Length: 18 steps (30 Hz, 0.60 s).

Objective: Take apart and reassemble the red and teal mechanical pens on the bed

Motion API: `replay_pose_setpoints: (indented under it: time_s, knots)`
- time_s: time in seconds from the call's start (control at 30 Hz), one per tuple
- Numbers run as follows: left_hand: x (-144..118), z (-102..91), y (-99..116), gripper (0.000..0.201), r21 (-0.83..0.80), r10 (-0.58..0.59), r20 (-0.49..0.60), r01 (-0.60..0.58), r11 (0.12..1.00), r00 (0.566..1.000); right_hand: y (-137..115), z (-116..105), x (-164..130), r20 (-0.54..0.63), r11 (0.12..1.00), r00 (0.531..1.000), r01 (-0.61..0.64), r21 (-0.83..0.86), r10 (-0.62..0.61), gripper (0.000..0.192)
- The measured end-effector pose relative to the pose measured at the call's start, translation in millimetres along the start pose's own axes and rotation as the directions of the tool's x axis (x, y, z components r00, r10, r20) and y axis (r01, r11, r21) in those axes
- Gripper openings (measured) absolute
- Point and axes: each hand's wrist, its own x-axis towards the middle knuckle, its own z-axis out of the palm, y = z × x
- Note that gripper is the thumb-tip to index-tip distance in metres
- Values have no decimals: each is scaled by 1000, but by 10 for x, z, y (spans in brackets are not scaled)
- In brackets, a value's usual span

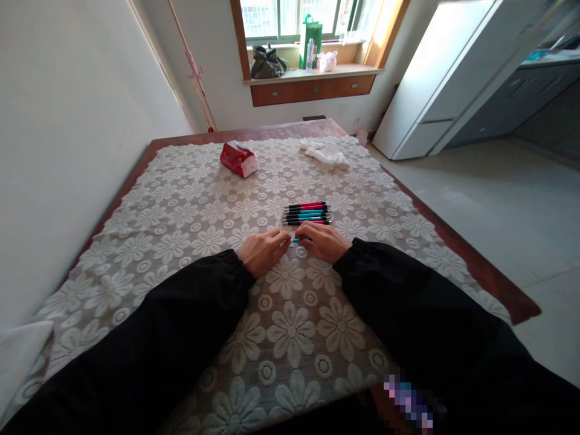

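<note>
My left hand (pixel 263 251) and my right hand (pixel 324 241) meet at the middle of the table, fingers curled around a small teal pen (pixel 296 240) held between them; only a short piece of it shows. Just beyond my fingers lies a neat row of several red and teal pens (pixel 307 214) with black grips, side by side on the lace tablecloth (pixel 290 320). Both arms wear black sleeves.
A red tissue pack (pixel 238 159) lies at the far left of the table and a crumpled white cloth (pixel 326 153) at the far right. A wall runs along the left side. The wooden table edge (pixel 480 266) borders tiled floor on the right.
</note>
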Motion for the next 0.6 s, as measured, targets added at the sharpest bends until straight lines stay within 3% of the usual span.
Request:
replay_pose_setpoints:
  time_s: [0.2, 0.3, 0.4, 0.5, 0.6]
  knots:
    - [-10, 13, 5, 27, -88, 35, -21, -37, 995, 999, -30, 40, -11, -31, 1000, 1000, -4, 9, 4, 7]
    - [-18, 11, 4, 25, -202, 106, -63, -116, 972, 992, -80, 42, -3, -64, 1000, 998, 21, 16, -19, 8]
    - [-27, 4, -5, 41, -329, 158, -96, -181, 927, 983, -139, 31, 5, -56, 999, 997, 51, -2, -51, 11]
    - [-26, 15, -23, 52, -420, 133, -113, -169, 892, 985, -163, 26, 9, -56, 998, 996, 64, -5, -64, 18]
    - [-14, 57, -54, 50, -449, 70, -156, -134, 883, 985, -144, 31, 8, -69, 999, 997, 30, 16, -29, 20]
